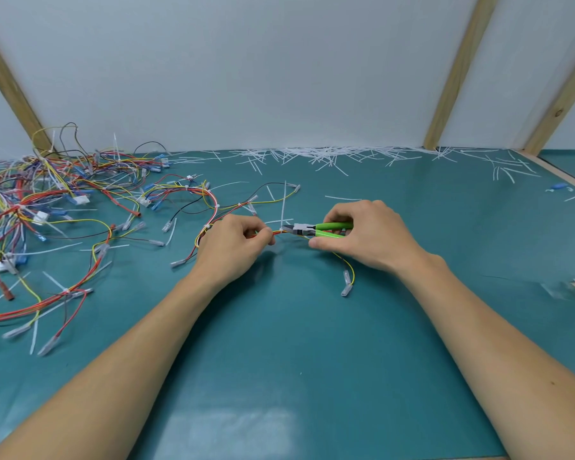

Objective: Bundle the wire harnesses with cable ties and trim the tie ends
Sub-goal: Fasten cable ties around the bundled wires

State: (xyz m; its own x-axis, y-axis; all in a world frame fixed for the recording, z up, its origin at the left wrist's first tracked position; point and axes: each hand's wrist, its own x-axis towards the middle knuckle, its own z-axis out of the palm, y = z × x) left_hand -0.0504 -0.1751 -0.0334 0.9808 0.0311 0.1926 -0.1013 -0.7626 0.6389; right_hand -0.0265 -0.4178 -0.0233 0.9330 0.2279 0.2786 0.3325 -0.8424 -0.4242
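The right hand point(362, 235) curls its grip around the green handles of a pair of side cutters point(316, 229), whose metal tip meets a white cable tie point(283, 207) standing up from a wire harness point(213, 224). The left hand point(234, 245) pinches the red and yellow wires of that harness just beside the tie. Both rest on a teal tabletop point(296, 343). A tangled pile of harnesses point(47, 194) lies far left, and trimmed tie ends point(329, 156) litter the back edge.

Near and right stretches of teal bench mat point(296, 343): open. Left: tangled multicoloured wire harnesses point(47, 200). Back edge: strewn white cable-tie offcuts point(329, 156).
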